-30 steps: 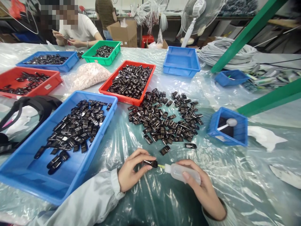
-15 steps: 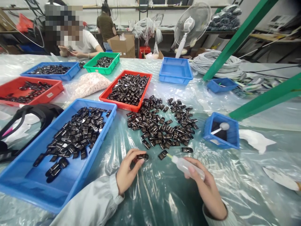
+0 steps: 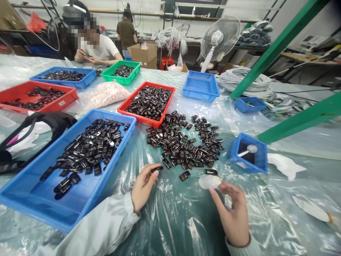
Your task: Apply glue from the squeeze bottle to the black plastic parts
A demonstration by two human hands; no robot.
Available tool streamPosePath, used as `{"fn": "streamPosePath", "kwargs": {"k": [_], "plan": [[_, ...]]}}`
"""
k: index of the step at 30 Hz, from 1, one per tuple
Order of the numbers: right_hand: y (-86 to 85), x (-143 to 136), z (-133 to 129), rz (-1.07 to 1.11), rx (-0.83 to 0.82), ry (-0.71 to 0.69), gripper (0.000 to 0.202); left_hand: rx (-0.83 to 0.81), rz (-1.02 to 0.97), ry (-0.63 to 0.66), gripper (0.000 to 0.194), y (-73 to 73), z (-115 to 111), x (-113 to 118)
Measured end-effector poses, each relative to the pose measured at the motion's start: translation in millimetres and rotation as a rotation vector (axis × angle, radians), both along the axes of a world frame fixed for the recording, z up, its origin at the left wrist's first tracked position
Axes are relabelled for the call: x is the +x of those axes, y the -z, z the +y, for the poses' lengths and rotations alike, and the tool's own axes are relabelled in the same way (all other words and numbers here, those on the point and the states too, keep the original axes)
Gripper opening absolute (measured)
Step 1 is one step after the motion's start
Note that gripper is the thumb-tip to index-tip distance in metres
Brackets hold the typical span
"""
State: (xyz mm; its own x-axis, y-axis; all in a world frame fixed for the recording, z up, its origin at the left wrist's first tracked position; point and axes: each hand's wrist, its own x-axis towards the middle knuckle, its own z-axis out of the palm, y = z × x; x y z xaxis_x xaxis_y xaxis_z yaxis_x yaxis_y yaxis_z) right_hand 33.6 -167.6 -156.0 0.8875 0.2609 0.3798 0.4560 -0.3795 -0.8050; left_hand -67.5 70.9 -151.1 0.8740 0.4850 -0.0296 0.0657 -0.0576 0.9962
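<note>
Between the thumb and fingers of my left hand (image 3: 144, 186) is a small glossy black plastic piece (image 3: 159, 169), pinched just above the table. My right hand (image 3: 234, 209) has its thumb and fingertips on a translucent white squeeze bottle (image 3: 209, 182). The bottle's round base points left, and its yellowish tip lies against my fingers. Two loose black pieces, one (image 3: 184, 175) between my hands and another (image 3: 211, 171) just behind the bottle, lie apart from a spread heap of like pieces (image 3: 186, 145).
A large blue tray (image 3: 106, 170) of black pieces stands left, with a red tray (image 3: 165, 113) behind it. A small blue bin (image 3: 249, 165) holding a white spoon (image 3: 252, 149) is at right. Green bars (image 3: 301, 119) slant in from the right. A co-worker (image 3: 99, 48) sits across the table.
The squeeze bottle has swung round in my right hand, its tip from pointing left to pointing right. My left hand has shifted slightly up and left with its black piece.
</note>
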Motion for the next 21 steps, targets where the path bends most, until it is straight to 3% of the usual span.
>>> {"fn": "streamPosePath", "kwargs": {"k": [2,5,8,11,14,21], "plan": [[-5.6,-13.0,5.5,-0.067,-0.062,-0.073,0.013,-0.005,-0.009,0.0,0.039,0.7,-0.1,-0.5],[-8.6,-33.9,29.5,-0.077,-0.167,-0.342,0.002,0.002,-0.02,-0.002,0.035,2.0,-0.2,-1.1],[-2.9,-42.7,63.2,-0.056,-0.243,-0.479,0.021,0.01,-0.03,0.007,0.033,2.9,-0.7,-1.1],[4.1,-37.3,88.0,0.002,-0.285,-0.476,0.031,0.018,-0.043,0.025,0.031,3.6,-1.2,-0.9],[4.7,-29.0,94.7,0.097,-0.258,-0.448,0.031,0.03,-0.05,0.035,0.03,3.9,-1.0,-1.0],[-12.7,-16.3,83.7,0.522,0.071,-0.482,0.022,0.035,-0.073,0.111,0.029,2.4,-1.2,-3.1]]}}
